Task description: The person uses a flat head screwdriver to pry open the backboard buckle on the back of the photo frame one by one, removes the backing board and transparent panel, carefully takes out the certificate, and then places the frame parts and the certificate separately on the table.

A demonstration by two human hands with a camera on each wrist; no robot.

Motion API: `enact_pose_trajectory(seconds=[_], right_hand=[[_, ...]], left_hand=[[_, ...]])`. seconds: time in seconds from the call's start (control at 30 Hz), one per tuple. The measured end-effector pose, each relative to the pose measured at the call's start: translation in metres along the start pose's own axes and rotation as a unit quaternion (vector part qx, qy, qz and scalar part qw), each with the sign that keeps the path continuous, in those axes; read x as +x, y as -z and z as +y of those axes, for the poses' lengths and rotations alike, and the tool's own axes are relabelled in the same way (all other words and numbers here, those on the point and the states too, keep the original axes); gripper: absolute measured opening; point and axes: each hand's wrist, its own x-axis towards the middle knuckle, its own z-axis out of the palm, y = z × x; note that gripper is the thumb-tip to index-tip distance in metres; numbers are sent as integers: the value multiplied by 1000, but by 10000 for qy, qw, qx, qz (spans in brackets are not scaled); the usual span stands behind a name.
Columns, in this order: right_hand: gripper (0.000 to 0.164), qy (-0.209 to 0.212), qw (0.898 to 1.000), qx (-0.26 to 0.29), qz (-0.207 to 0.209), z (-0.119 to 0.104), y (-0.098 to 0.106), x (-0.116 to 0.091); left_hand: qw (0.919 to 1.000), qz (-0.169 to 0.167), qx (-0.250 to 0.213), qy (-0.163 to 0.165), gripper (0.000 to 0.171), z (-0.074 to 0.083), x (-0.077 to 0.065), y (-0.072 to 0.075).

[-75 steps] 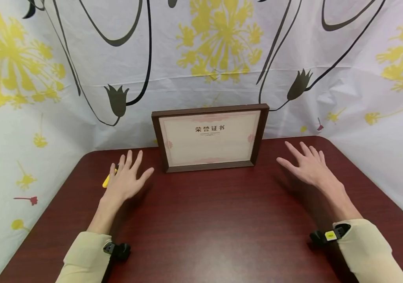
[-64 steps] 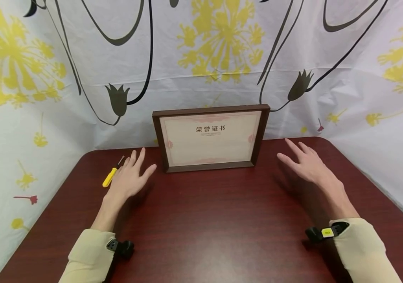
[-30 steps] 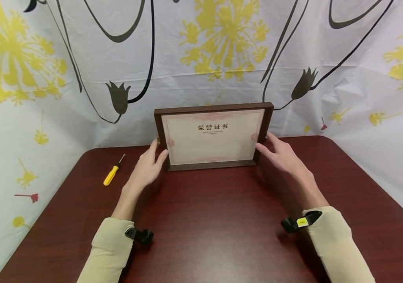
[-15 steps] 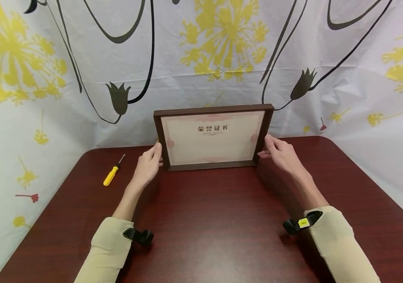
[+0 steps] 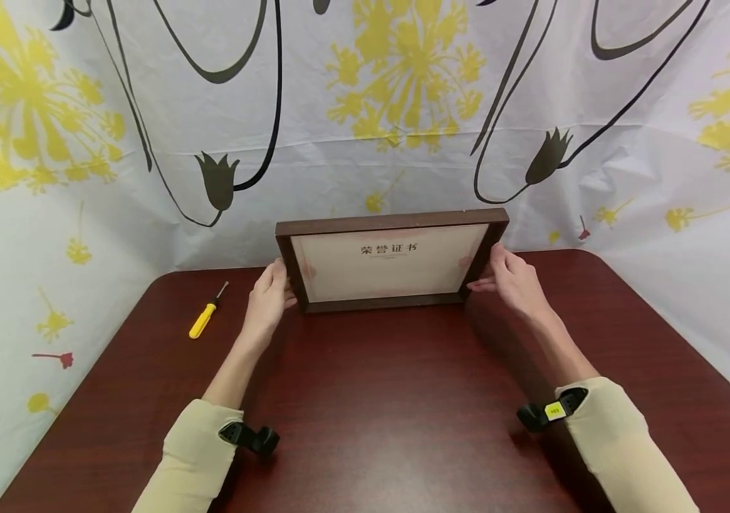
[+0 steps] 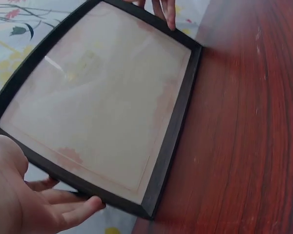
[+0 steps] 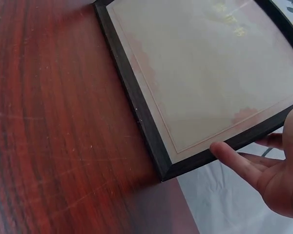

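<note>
A brown picture frame (image 5: 397, 262) holding a certificate stands on its lower edge at the back of the table, its top tipped toward me. My left hand (image 5: 267, 296) grips its left side. My right hand (image 5: 517, 279) holds the right side. In the left wrist view the left hand (image 6: 34, 195) has its fingers along and behind the frame's dark edge (image 6: 171, 141). The right wrist view shows the right hand (image 7: 278, 170) with one fingertip on the front of the frame (image 7: 151, 141) and other fingers partly hidden behind it.
A yellow-handled screwdriver (image 5: 204, 318) lies on the dark red table (image 5: 390, 399), left of the left hand. Behind the table hangs a white curtain (image 5: 147, 178) printed with flowers, close to the frame. Both wrists wear black straps with small cameras.
Both hands have come inward from beside the frame and taken hold of its two sides. The frame's top has since tilted toward me. The screwdriver, earlier partly covered by the left hand, is uncovered.
</note>
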Motion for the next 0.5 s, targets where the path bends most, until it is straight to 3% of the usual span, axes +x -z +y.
enact_pose_trajectory(seconds=[0.13,0.27,0.5], right_hand=[[79,2,9994,252,-220,3,4,-4],[79,233,9950,834,-505,6,7,-7],[87,150,9908,1034,-863,2,12,-10]], left_hand=[[9997,-159,-128,107,68,4,-4,-2],[9986,-351,-329,218,75,8,-6,-2],[9976,-543,-250,339,81,12,-11,-1]])
